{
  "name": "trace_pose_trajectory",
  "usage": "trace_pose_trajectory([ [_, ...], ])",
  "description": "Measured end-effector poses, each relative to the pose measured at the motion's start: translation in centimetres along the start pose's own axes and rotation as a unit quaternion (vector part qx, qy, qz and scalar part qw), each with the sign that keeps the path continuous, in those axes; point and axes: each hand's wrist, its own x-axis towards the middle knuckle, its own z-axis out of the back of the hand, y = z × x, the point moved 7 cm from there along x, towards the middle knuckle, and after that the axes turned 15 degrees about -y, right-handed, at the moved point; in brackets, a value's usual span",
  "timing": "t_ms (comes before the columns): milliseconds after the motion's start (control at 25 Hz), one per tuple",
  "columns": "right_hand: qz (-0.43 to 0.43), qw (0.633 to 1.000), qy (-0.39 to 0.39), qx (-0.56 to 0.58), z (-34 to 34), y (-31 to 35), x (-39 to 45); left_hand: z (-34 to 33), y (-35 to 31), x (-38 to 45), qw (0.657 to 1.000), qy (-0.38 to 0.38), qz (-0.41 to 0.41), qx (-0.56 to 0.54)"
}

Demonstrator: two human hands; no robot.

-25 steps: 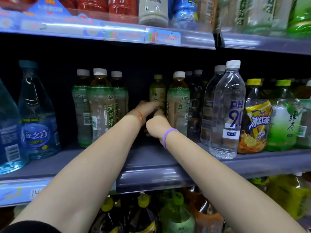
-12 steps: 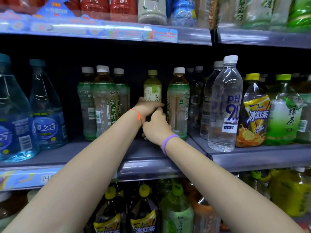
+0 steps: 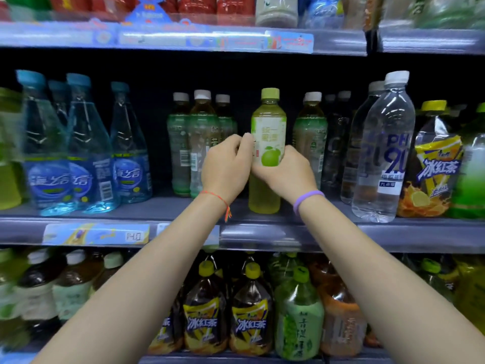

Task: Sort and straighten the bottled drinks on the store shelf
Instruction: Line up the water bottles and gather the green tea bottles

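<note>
A pale green drink bottle (image 3: pixel 268 122) with a yellow-green cap and a white label showing a green fruit stands upright near the front edge of the middle shelf (image 3: pixel 341 232). My left hand (image 3: pixel 227 164) pinches its left side at label height. My right hand (image 3: pixel 286 170) wraps around its lower right side. Its label faces me. Green-labelled tea bottles (image 3: pixel 202 143) with white caps stand just to its left, and another green-labelled tea bottle (image 3: pixel 311 135) stands to its right.
Blue water bottles (image 3: pixel 86 153) fill the shelf's left part. A tall clear water bottle (image 3: pixel 385 148) and a yellow iced-tea bottle (image 3: pixel 433 164) stand at the right. Large tea bottles (image 3: pixel 252 319) crowd the shelf below; the upper shelf (image 3: pixel 183 38) hangs overhead.
Both hands have drawn the pale green bottle from the back of the shelf to its front edge and turned its label toward me. The view has shifted to the left.
</note>
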Motion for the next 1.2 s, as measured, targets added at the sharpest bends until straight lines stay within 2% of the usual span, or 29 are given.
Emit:
trace_pose_trajectory([
  [80,0.007,1.000,-0.009,0.024,-0.4,1.0,-1.3,3.1,-0.5,-0.3,0.991,-0.066,-0.112,0.014],
  [160,0.021,0.996,-0.053,0.066,-0.9,2.9,-3.2,6.3,0.0,0.7,0.981,-0.110,-0.161,0.005],
  [320,0.055,0.980,-0.120,0.152,-2.4,9.7,-6.8,13.2,3.2,3.1,0.973,-0.155,-0.170,0.006],
  [520,0.076,0.971,-0.106,0.202,-10.0,20.0,-12.2,25.6,8.5,5.5,0.953,-0.210,-0.209,0.055],
  [640,0.073,0.963,-0.088,0.242,-15.7,23.9,-15.3,32.4,13.9,8.3,0.953,-0.243,-0.161,0.083],
  [760,0.079,0.957,-0.084,0.265,-20.4,28.0,-18.0,36.8,20.0,11.2,0.960,-0.214,-0.094,0.152],
  [920,0.108,0.974,-0.095,0.177,-23.8,31.0,-19.7,38.0,24.0,12.8,0.960,-0.142,-0.063,0.231],
  [1080,0.132,0.983,-0.109,0.068,-26.0,31.3,-20.1,39.2,24.6,13.5,0.960,-0.144,-0.094,0.220],
  [1200,0.129,0.987,-0.090,-0.023,-27.5,31.3,-19.9,39.7,24.7,13.5,0.960,-0.144,-0.116,0.211],
])
